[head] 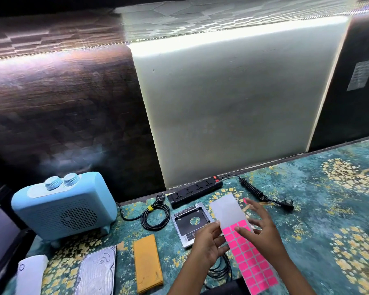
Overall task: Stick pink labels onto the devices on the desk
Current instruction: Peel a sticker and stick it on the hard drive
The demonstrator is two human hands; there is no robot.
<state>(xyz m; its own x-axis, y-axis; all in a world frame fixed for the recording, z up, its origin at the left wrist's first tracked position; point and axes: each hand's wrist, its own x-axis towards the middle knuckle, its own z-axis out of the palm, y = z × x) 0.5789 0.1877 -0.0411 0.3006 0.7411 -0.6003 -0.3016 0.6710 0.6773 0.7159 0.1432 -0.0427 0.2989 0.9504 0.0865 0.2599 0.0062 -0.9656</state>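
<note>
Glossy label sheet [246, 250], square pink stickers [252, 267]

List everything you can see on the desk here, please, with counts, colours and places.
heater: one, light blue, far left
power strip: one, black, against the back wall
coiled cable: one, black, beside the heater
drive tray: one, silver, centre, partly under the hands
hard drive: one, silver, near left
orange slab: one, near centre
label sheet: one, pink squares, top rows peeled bare, held above the desk
desk: teal and gold patterned
left hand: grip on the sheet's left edge
right hand: fingers on the sheet
</note>
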